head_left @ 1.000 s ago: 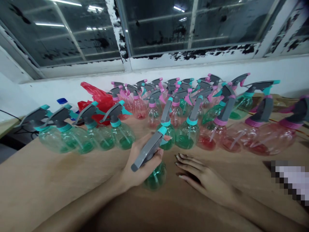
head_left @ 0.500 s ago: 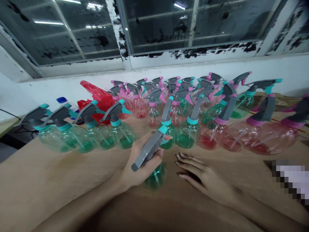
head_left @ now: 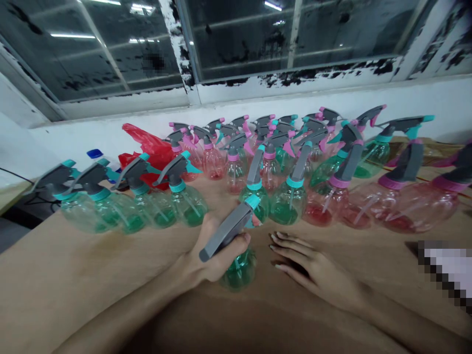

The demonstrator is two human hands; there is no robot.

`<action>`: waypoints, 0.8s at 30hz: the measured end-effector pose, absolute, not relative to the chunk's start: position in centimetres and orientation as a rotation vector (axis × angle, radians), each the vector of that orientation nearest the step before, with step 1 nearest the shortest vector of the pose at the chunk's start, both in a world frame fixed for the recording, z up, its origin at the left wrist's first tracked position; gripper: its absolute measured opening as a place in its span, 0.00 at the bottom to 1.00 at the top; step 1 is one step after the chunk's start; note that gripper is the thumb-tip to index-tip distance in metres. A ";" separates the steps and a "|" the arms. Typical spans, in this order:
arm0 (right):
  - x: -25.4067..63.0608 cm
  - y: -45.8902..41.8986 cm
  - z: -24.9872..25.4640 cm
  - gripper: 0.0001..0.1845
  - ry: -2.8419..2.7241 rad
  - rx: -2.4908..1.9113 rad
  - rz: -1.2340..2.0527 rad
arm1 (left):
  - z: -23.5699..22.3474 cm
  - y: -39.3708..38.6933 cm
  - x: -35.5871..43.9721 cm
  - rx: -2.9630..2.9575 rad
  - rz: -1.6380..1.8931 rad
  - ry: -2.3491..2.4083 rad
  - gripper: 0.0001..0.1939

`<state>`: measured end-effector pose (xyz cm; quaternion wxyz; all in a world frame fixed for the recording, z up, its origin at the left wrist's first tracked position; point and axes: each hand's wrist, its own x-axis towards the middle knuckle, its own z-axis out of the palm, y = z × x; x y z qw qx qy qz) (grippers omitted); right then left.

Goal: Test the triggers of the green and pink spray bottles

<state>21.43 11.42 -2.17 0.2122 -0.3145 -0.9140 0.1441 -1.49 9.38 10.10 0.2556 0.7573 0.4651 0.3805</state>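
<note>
My left hand (head_left: 210, 255) is wrapped round the neck of a green spray bottle (head_left: 239, 268) that stands on the wooden table (head_left: 73, 285). Its grey trigger head (head_left: 226, 230) with a teal nozzle points away from me, and a finger lies on the trigger. Beside the bottle, my right hand (head_left: 313, 270) rests flat on the table with its fingers stretched out and nothing in it.
Several green spray bottles (head_left: 184, 201) stand in a row at the left, and many pink and green ones (head_left: 332, 196) crowd the back and right. A red plastic bag (head_left: 151, 147) lies near the white wall under the window. A blurred patch (head_left: 448, 270) sits at the right.
</note>
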 end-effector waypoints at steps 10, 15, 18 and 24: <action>21.4 11.4 -1.8 0.20 -2.541 -0.861 0.398 | 10.1 9.3 -1.5 2.115 1.075 1.233 0.09; 21.4 11.4 -1.9 0.20 -2.543 -0.852 0.386 | 9.8 9.2 -1.2 2.087 1.172 1.232 0.12; 21.4 11.4 -1.8 0.20 -2.560 -0.858 0.384 | 9.6 9.1 -1.0 2.070 1.166 1.299 0.12; 21.4 11.4 -1.7 0.20 -2.515 -0.862 0.426 | 9.5 9.1 -1.0 2.110 1.170 1.322 0.14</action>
